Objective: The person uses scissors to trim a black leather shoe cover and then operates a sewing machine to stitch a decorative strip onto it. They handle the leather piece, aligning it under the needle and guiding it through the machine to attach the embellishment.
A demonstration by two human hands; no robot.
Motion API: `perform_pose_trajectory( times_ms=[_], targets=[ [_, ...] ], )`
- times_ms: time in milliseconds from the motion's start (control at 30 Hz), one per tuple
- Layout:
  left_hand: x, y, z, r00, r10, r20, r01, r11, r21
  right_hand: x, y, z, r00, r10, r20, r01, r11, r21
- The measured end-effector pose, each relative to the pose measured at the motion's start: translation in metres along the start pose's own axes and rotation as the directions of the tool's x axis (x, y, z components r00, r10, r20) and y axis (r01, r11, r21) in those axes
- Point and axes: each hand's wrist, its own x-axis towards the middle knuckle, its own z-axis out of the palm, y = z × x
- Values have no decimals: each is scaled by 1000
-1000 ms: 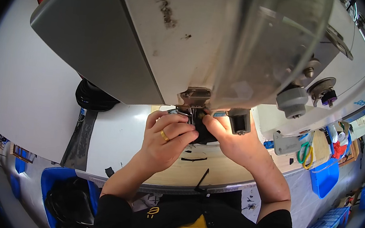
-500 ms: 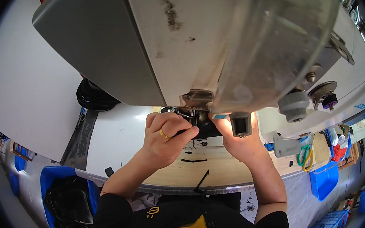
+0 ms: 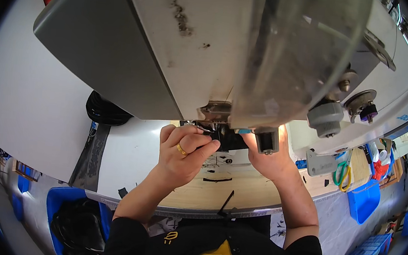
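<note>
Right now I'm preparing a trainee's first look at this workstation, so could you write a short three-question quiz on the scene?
1. True or false: the left hand wears a gold ring.
2. Which is above the black piece between the left hand and the right hand? A) a desk fan B) a sewing machine head C) a wall clock
3. Fill in: the items inside the blue bin at lower left are coloured ____.

Key: 1. True. 2. B. 3. Black.
</note>
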Motion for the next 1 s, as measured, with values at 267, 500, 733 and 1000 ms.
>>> perform_pose_trajectory(
  times_ms=[267,500,733,1000],
  targets=[
    [3,-5,3,1000,-7,-23,7,1000,22,3,2,4,995,-23,-98,25,1000,14],
    [-6,-10,4,999,-18,-28,17,1000,-16,2,4,9,994,40,-104,-32,997,76],
    [-15,-25,18,992,-101,-71,94,990,-101,-10,13,26,993,91,-70,-89,995,37],
    [-11,-57,18,874,-483,-50,406,784,-469,-12,14,36,945,103,-312,-92,994,51]
  ],
)
